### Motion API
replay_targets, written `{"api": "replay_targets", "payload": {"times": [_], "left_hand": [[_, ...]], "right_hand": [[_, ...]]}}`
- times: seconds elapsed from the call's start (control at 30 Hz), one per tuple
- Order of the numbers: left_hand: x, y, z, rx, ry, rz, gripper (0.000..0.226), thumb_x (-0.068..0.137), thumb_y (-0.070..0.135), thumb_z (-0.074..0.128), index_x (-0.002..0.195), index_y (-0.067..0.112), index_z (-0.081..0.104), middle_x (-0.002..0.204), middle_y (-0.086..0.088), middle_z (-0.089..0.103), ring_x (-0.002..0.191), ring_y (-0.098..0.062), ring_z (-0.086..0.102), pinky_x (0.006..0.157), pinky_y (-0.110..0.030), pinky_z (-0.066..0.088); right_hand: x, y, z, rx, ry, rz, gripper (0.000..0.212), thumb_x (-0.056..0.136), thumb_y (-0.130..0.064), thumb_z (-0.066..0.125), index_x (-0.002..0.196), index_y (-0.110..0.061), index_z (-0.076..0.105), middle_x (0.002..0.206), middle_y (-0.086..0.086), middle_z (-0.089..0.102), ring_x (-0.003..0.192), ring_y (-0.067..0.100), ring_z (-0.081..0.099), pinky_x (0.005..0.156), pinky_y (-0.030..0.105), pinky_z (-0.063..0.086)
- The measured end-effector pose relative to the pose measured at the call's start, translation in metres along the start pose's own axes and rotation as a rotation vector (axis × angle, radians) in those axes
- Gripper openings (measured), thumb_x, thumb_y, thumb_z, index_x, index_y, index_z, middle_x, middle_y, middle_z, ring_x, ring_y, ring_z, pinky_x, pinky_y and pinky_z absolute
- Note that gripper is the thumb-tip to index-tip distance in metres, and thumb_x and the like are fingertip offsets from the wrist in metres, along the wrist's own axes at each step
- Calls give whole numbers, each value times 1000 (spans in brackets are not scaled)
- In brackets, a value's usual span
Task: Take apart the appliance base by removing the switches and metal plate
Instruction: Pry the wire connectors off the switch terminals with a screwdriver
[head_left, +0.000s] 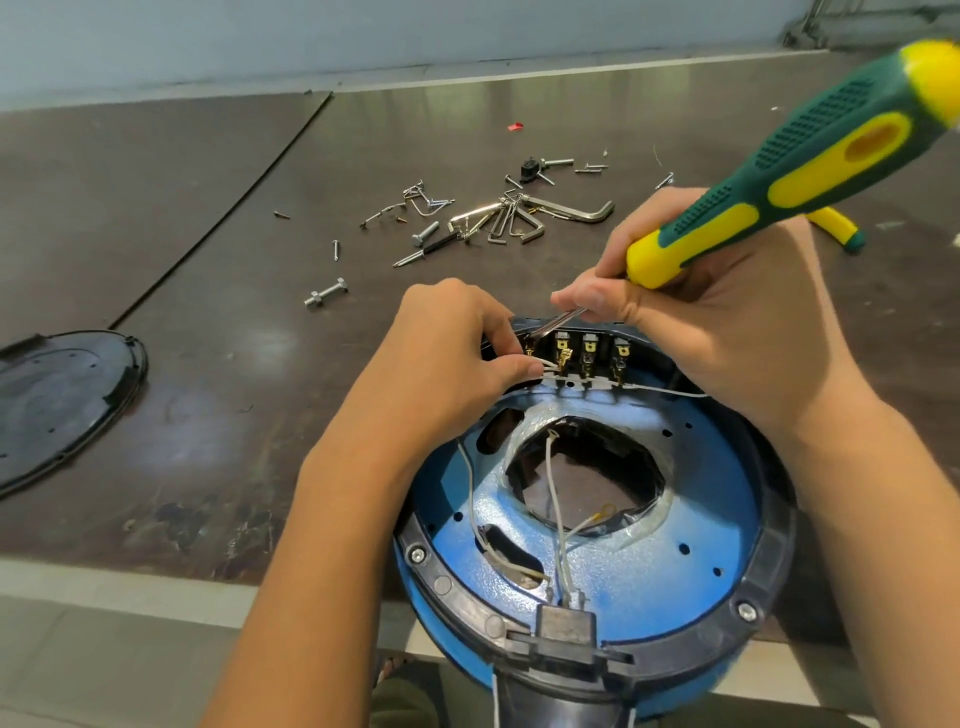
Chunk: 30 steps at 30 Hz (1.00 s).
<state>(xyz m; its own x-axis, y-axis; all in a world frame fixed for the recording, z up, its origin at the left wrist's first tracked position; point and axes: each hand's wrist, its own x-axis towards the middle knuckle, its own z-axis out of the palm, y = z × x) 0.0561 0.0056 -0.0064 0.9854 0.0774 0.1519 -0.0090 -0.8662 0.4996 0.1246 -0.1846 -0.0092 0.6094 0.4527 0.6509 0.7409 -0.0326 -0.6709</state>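
The round appliance base (769, 587) lies upside down at the table's front edge, its black rim framing a blue metal plate (670, 530) with a jagged central hole. A row of switches (589, 351) with brass terminals sits at its far side. My left hand (452, 353) pinches a white wire (545, 366) at the leftmost switch. My right hand (727, 312) grips a green and yellow screwdriver (810, 156), whose metal tip reaches the leftmost switch terminal. Loose white wires (553, 499) cross the plate to a black connector block (566, 626).
Loose screws, bolts and a set of hex keys (519, 215) lie scattered on the dark table beyond the base. A black round cover (57, 400) lies at the left. A second yellow and green tool (839, 228) shows behind my right hand.
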Motion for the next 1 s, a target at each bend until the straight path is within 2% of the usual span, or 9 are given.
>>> {"api": "replay_targets", "payload": {"times": [0.2,0.33,0.5,0.8,0.9,1.0], "left_hand": [[-1,-1,1,-17,8,12,19,80,45,80,73,27,78,97,-2,75,91,-17,65,79,-31,50],[-1,-2,1,-35,6,4,18,80,43,80,71,28,75,98,0,74,91,-14,64,78,-31,50],[0,-4,2,-24,3,10,18,81,40,81,73,25,76,101,2,73,93,-13,63,82,-32,50],[0,-5,3,-23,0,13,16,82,40,80,77,25,77,103,4,72,95,-12,62,84,-35,52],[1,-5,2,-26,1,11,16,82,39,81,76,24,77,102,3,73,97,-13,63,87,-37,53],[1,-4,2,-30,0,6,16,82,39,80,77,24,77,102,3,73,95,-12,64,85,-34,53]], "right_hand": [[-3,1,0,-23,4,-36,15,91,-10,79,86,-1,67,82,20,71,80,38,74,66,53,58],[-3,-1,3,-11,20,-36,13,92,-10,78,86,-5,67,81,16,71,78,33,75,63,47,61],[0,-6,11,156,75,206,19,91,-9,76,82,-20,64,75,6,75,81,23,79,63,39,65],[2,0,7,372,178,522,13,96,-8,69,86,-11,61,79,11,77,83,30,79,69,43,66],[3,2,7,391,180,557,13,95,-9,69,86,-12,62,80,11,77,84,30,79,68,39,66],[3,3,6,424,191,587,12,95,-12,71,86,-12,62,81,11,78,84,30,79,66,34,65]]}}
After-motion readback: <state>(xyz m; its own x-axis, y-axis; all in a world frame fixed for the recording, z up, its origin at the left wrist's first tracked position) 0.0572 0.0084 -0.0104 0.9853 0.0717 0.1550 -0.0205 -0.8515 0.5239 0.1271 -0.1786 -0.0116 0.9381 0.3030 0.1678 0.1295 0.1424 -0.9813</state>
